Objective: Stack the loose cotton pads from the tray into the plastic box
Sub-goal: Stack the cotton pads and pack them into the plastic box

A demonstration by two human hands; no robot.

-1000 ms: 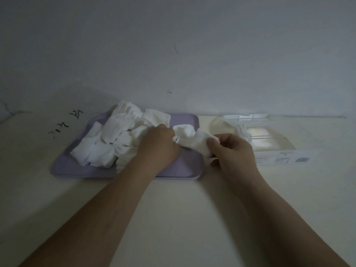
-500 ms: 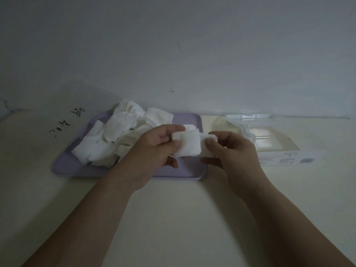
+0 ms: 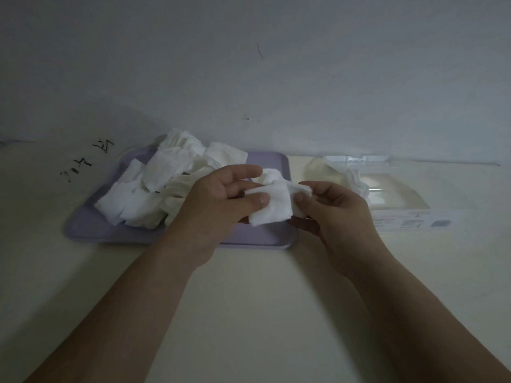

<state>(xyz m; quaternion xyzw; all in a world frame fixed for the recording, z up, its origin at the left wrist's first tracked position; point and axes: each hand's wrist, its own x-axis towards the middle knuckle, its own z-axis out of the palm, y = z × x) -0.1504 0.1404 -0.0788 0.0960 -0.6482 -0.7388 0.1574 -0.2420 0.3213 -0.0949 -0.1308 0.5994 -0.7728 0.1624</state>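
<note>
A lilac tray [image 3: 91, 230] lies on the cream table against the wall, with a heap of loose white cotton pads [image 3: 154, 186] on its left half. Above the tray's right end, my left hand [image 3: 218, 205] and my right hand [image 3: 334, 208] pinch white cotton pads [image 3: 273, 205] between them, left thumb on the front pad, right thumb at its right edge. More pads bunch behind in my right fingers. The clear plastic box [image 3: 398, 200] lies open to the right of the tray, with a few pads [image 3: 356, 181] at its left end.
The wall stands right behind the tray and box. Black scribbles [image 3: 85, 164] mark the table left of the tray. Bare table stretches in front, under my forearms.
My left hand lifted a pad off the tray and brought it against the pad in my right hand. Both hands now hold the pads together slightly lower and nearer.
</note>
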